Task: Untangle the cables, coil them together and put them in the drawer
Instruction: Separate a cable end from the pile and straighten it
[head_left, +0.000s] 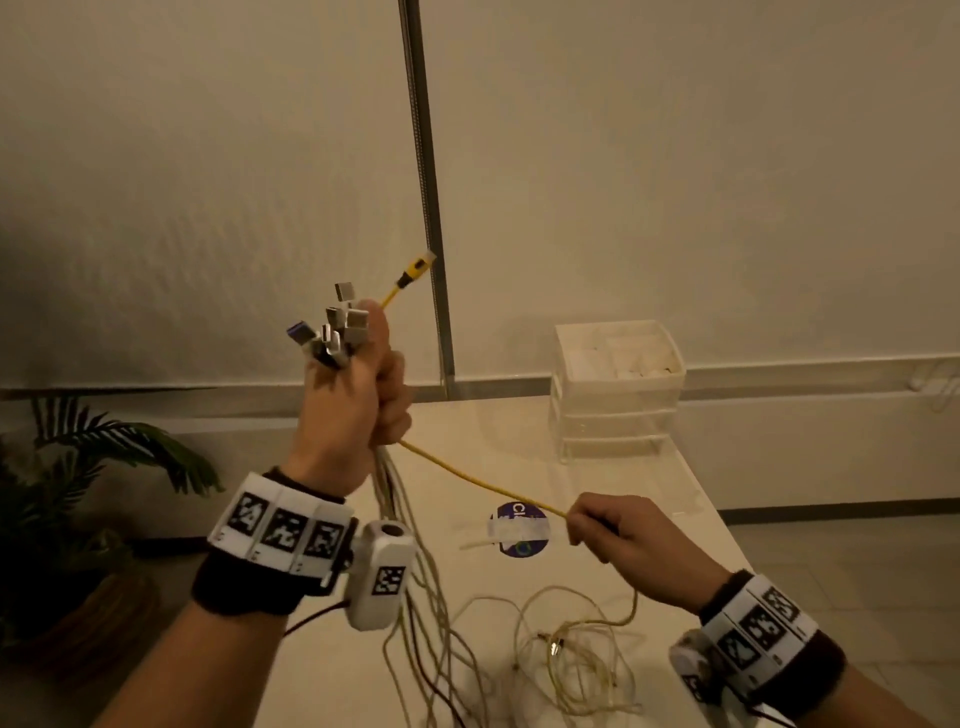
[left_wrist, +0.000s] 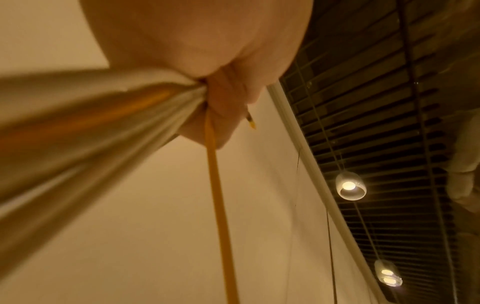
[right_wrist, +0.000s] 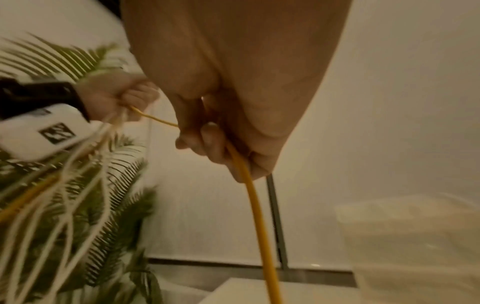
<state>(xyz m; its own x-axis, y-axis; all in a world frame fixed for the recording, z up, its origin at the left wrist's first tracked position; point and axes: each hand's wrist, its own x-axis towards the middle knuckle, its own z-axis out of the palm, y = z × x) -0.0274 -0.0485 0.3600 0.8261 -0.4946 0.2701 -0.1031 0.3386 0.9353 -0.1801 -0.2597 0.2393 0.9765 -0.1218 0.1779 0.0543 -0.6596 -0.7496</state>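
Note:
My left hand (head_left: 363, 395) is raised above the table and grips a bundle of cables (head_left: 410, 571) in a fist, with several metal plugs (head_left: 337, 332) sticking up out of it. A yellow cable (head_left: 483, 483) runs from that fist down to my right hand (head_left: 608, 525), which pinches it; its yellow plug (head_left: 415, 267) pokes up past my left thumb. The loose white cable ends (head_left: 566, 654) lie tangled on the table. In the right wrist view the yellow cable (right_wrist: 249, 185) passes through my curled right fingers (right_wrist: 207, 142). In the left wrist view the cable bundle (left_wrist: 103, 123) leaves my left fist (left_wrist: 221, 115).
A white plastic drawer unit (head_left: 618, 389) stands at the back right of the white table (head_left: 675, 519). A round purple sticker (head_left: 519, 530) and a white strip lie mid-table. A potted palm (head_left: 78, 493) stands left of the table. A metal pole (head_left: 426, 197) runs up the wall.

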